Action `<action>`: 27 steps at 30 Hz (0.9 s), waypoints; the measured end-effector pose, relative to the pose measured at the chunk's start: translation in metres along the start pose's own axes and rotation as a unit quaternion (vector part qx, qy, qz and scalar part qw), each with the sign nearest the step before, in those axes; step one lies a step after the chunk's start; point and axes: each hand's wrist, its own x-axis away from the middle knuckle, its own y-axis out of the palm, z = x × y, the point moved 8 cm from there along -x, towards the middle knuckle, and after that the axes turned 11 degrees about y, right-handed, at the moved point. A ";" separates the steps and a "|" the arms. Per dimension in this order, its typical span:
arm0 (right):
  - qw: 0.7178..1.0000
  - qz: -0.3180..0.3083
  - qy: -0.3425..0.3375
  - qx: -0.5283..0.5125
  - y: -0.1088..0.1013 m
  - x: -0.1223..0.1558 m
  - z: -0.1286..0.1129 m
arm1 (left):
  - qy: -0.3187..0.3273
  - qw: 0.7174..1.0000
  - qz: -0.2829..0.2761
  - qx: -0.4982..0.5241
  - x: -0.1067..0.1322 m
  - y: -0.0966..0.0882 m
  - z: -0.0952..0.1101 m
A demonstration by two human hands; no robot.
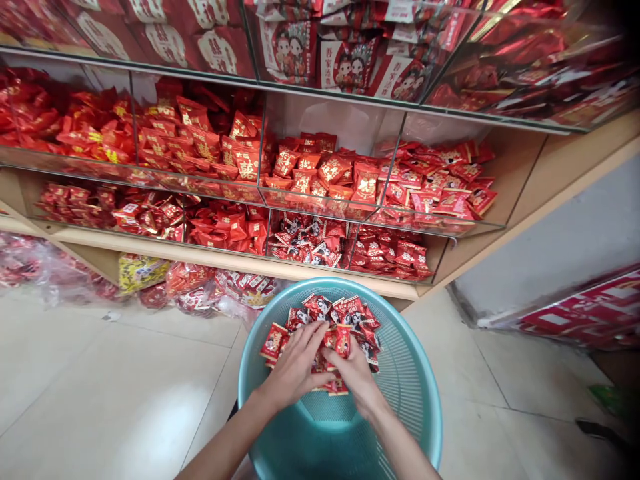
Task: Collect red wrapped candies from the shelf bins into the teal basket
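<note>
A teal plastic basket (407, 363) with slotted sides stands in front of me. In it lies a heap of small red wrapped sweets (353, 308), some with black and white printing. My left hand (295, 367) rests over the left part of the heap, fingers stretched out and thumb apart. Beside it, my right hand (357, 380) is closed around a red and gold wrapped sweet (343, 340), pinched near its fingertips. Parts of the heap are hidden under both hands.
Behind the basket, a wooden shelf unit (175, 251) has clear-fronted compartments full of red wrapped sweets (303, 180). Larger printed packets (347, 65) fill the upper tier. Bagged goods (187, 283) lie on the tiled floor (125, 393) at the shelf's foot. A grey wall (560, 247) borders the right side.
</note>
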 end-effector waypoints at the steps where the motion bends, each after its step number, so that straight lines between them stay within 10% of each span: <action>1: 1.000 -0.004 0.002 -0.002 0.002 0.002 -0.001 | 0.001 1.000 -0.005 0.000 -0.001 0.002 0.001; 9: 0.999 -0.033 -0.016 0.030 0.014 0.002 0.004 | -0.013 1.000 -0.022 0.007 0.002 0.006 -0.004; 19: 0.982 0.006 -0.059 0.178 -0.012 -0.004 0.001 | -0.061 0.998 -0.002 0.006 0.039 -0.039 -0.051; 27: 0.961 0.051 -0.051 0.265 -0.019 -0.011 0.020 | -0.056 0.997 -0.053 -0.006 0.044 -0.028 -0.056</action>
